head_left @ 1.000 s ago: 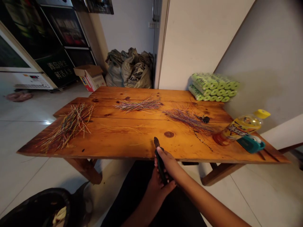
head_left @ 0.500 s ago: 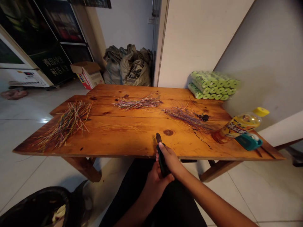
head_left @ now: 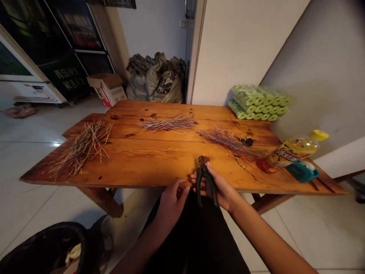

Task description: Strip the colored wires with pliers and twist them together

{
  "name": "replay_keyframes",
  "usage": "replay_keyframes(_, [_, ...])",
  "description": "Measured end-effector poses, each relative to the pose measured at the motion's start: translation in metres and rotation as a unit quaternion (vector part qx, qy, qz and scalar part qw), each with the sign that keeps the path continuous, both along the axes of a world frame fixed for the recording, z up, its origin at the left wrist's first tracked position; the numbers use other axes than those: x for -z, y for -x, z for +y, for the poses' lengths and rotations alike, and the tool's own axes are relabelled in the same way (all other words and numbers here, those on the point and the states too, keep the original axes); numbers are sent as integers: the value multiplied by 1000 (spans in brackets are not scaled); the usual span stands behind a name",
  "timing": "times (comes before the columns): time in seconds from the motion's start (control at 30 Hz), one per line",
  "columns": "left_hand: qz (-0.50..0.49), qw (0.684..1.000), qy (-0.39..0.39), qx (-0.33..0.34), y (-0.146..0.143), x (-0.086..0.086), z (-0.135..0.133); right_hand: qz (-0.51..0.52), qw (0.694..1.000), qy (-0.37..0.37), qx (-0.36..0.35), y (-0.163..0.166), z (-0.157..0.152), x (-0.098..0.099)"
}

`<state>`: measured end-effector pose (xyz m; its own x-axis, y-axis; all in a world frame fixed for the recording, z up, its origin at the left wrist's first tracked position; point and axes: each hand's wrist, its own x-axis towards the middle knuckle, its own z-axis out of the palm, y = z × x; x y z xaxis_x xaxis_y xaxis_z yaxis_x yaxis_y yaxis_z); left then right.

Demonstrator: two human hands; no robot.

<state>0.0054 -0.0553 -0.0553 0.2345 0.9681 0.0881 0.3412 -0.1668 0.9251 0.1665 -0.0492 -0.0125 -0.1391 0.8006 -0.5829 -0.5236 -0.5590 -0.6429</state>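
My right hand (head_left: 221,186) grips a pair of pliers (head_left: 199,186) at the table's front edge. The pliers have dark green handles, spread apart, and a dark metal head pointing away from me. Left of the pliers, my left hand (head_left: 173,196) holds nothing that I can see; its fingers are bent, with a gap between thumb and forefinger. A few thin yellow wires (head_left: 148,152) lie on the wooden table (head_left: 137,171) ahead. Bundles of thin coloured wires lie at the left (head_left: 85,148), the back middle (head_left: 168,123) and the right (head_left: 228,142).
At the right stand a drink bottle (head_left: 291,152) with a yellow cap and a teal tape dispenser (head_left: 303,172). Keys (head_left: 246,141) lie by the right bundle. Green-wrapped rolls (head_left: 259,102) are stacked at the back. A black bin (head_left: 42,247) stands on the floor at lower left.
My left hand has let go of the pliers and moved left. The pliers' handles have spread apart in my right hand, which has shifted slightly right.
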Motion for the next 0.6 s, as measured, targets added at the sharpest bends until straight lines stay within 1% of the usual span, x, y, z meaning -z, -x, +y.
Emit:
replay_keyframes(0.07, [89,987,-127,-47,1,-2,17,3,1000,4,-8,-3,0,-1])
replay_keyframes(0.13, [180,960,-207,-55,-3,-4,37,2,1000,0,-16,-3,-2,-2])
replay_keyframes(0.2, [269,931,-245,-17,-9,-3,55,1,1000,-7,-25,-2,-4,-3])
replay_keyframes(0.27, [325,910,-258,27,-12,-2,67,-2,1000,-14,-27,-3,-6,-4])
replay_keyframes(0.33, [344,901,-261,50,-12,0,72,-9,999,-25,-18,-5,-7,-7])
replay_keyframes(0.4, [344,900,-263,48,-10,1,71,-15,999,-30,-8,-8,-7,-11])
replay_keyframes(0.53, [308,912,-271,21,-5,5,59,-33,999,-13,6,-17,-5,-15])
replay_keyframes(0.6, [283,918,-275,27,-6,7,52,-39,999,-7,14,-21,-2,-14])
